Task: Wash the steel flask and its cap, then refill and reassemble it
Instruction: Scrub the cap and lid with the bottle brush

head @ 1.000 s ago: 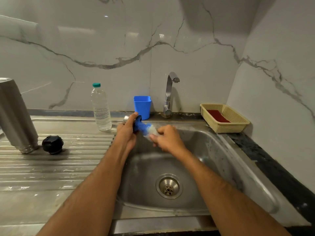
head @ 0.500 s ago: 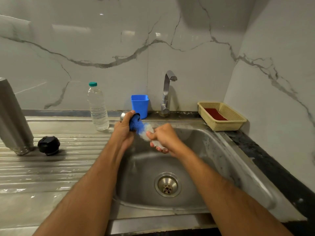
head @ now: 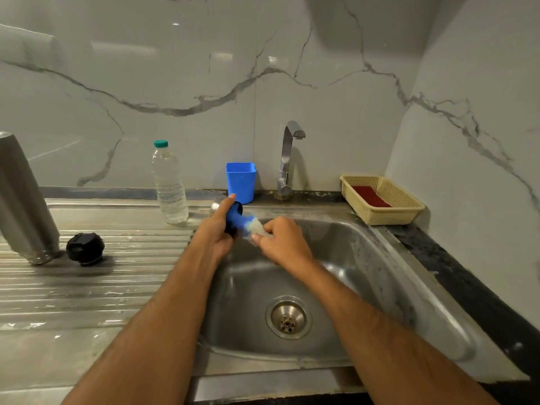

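Head view shows both hands over the back-left part of the sink (head: 380,258), which serves as the landmark. The left hand (head: 217,229) is curled round a small steel piece (head: 215,206) of which only a rounded bit shows behind the thumb; whether it is the flask's outer cap I cannot tell for sure. The right hand (head: 282,244) pinches a blue-and-white scrubber (head: 245,222) whose blue end is pushed into or against that piece. Compared with a second ago, the right hand has swung: half a second back it had dipped lower with the fingers turned under, and now it is back up level with the left hand, while the left hand has hardly shifted. That reads as a twisting scrub stroke, so I judge the cap-washing step to be under way, not finished. The steel flask (head: 23,200) stands on the draining board left of the sink, and the black stopper (head: 85,248) sits just beside it, both placed as before and untouched. At the wall behind the sink, the tap (head: 287,159) shows no water running, the blue cup (head: 241,181) stands left of it, and a water bottle (head: 169,185) stands further left. Rinsing, refilling and reassembly all look still ahead.
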